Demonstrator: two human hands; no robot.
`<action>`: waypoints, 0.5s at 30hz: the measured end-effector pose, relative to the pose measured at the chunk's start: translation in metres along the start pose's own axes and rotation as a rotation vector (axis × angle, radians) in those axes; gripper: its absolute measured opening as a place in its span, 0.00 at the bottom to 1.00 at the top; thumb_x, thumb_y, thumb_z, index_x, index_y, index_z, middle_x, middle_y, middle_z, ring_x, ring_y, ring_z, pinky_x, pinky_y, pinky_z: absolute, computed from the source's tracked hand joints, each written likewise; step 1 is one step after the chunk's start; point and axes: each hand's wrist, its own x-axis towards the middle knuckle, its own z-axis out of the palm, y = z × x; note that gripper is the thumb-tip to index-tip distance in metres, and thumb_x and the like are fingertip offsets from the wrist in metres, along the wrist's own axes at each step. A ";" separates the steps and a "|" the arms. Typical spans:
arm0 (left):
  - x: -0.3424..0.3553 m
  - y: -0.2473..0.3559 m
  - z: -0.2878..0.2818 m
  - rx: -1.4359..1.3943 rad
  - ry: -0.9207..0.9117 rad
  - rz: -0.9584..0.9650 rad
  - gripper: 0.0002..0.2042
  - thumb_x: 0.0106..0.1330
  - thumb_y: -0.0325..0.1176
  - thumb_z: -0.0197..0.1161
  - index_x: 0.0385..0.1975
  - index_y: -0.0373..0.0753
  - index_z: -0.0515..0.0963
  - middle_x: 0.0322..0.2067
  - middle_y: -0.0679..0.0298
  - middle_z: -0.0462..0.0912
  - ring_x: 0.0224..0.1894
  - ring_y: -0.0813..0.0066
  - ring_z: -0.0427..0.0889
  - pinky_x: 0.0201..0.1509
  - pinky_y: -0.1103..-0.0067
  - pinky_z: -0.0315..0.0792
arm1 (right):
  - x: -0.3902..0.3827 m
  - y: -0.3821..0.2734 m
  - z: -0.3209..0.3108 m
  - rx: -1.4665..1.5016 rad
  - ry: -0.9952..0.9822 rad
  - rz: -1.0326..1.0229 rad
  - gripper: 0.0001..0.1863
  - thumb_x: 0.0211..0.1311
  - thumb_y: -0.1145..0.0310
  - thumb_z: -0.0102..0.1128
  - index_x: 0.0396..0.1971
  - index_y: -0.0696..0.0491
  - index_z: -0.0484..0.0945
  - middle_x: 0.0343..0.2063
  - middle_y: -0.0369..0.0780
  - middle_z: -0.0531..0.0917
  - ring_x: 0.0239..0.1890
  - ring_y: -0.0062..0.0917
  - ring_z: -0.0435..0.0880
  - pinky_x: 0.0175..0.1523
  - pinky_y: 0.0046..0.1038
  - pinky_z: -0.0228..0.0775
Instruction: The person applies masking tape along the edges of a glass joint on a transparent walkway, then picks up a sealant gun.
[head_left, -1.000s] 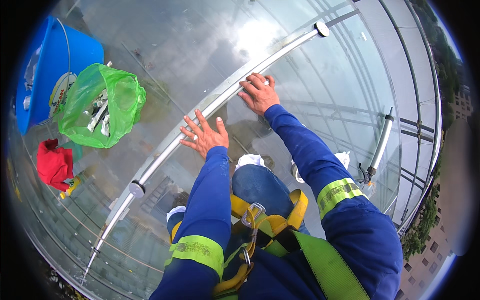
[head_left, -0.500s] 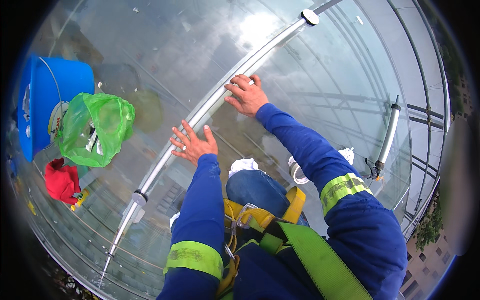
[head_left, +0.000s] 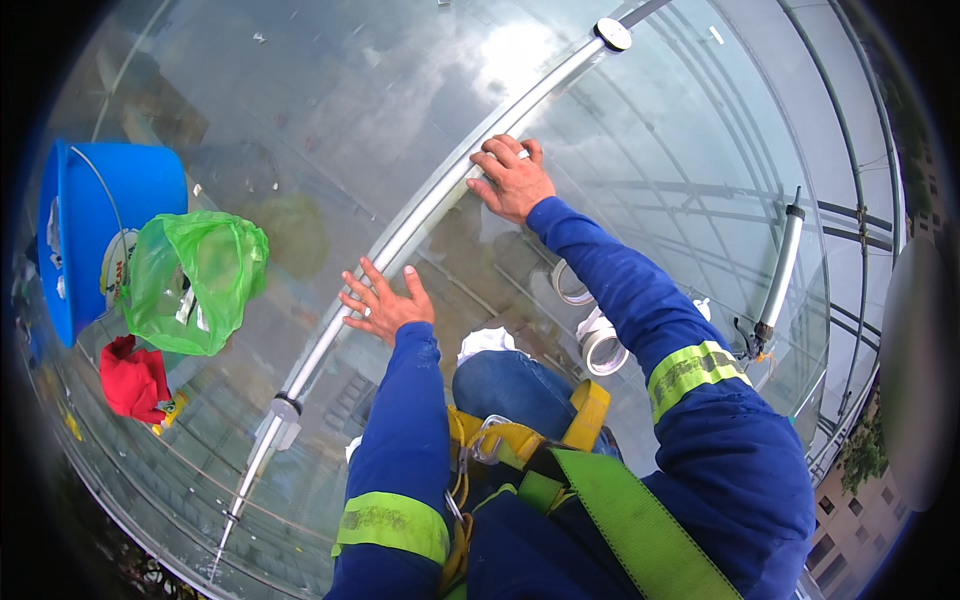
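Note:
A long pale strip runs diagonally along a seam of the glass surface, with a round white-topped fitting at its upper part and a similar grey fitting lower down. My left hand lies on the strip with its fingers spread. Farther up the same strip rests my right hand, fingers bent over it and thumb apart, with a ring on one finger. I see nothing held in either hand. Two white tape rolls are below my right forearm, partly hidden by the sleeve.
At the left stand a blue bucket and a green plastic bag, with a red cloth below them. A caulking gun lies at the right. Metal framework borders the glass, and my harness strap crosses my lap.
My right hand has slid up and to the right along the strip, its fingers more bent. The left hand stays nearly in place. More of the tape rolls shows now.

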 end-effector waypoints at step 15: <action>-0.002 -0.002 0.002 0.065 0.013 0.005 0.38 0.71 0.62 0.50 0.78 0.53 0.54 0.78 0.53 0.48 0.78 0.42 0.46 0.76 0.41 0.36 | 0.017 0.063 -0.016 -0.018 0.096 0.064 0.17 0.67 0.52 0.63 0.51 0.43 0.80 0.53 0.35 0.78 0.64 0.31 0.71 0.65 0.49 0.53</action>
